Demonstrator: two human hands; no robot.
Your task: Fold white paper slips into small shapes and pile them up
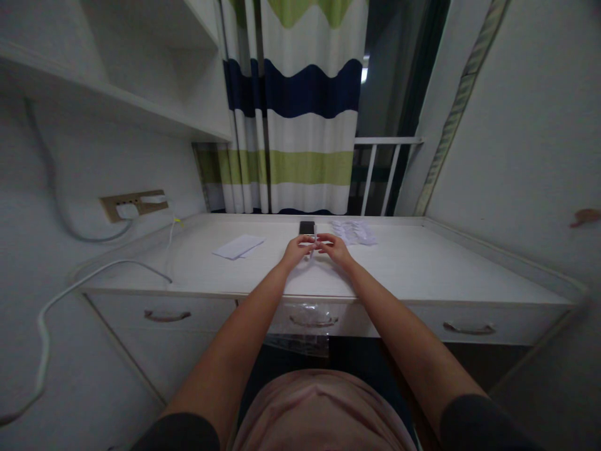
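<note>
Over the middle of the white desk, my left hand (298, 248) and my right hand (334, 247) meet, fingers bent toward each other. Between their fingertips is a thin white piece of paper (312, 253), standing roughly upright; the fingers partly cover it. Just beyond my left hand lies a small dark rectangular object (307, 227), too small to tell its kind. Several white folded paper pieces (354, 232) lie behind and right of my right hand. A few flat white sheets (238, 246) rest to the left of my left hand.
The white desk (451, 263) has drawers along its front and a raised rim at the back. A white cable (107, 266) crosses its left end near a wall socket (134, 205) with plugs. A shelf (141, 113) overhangs the left side. A striped curtain (312, 134) hangs behind.
</note>
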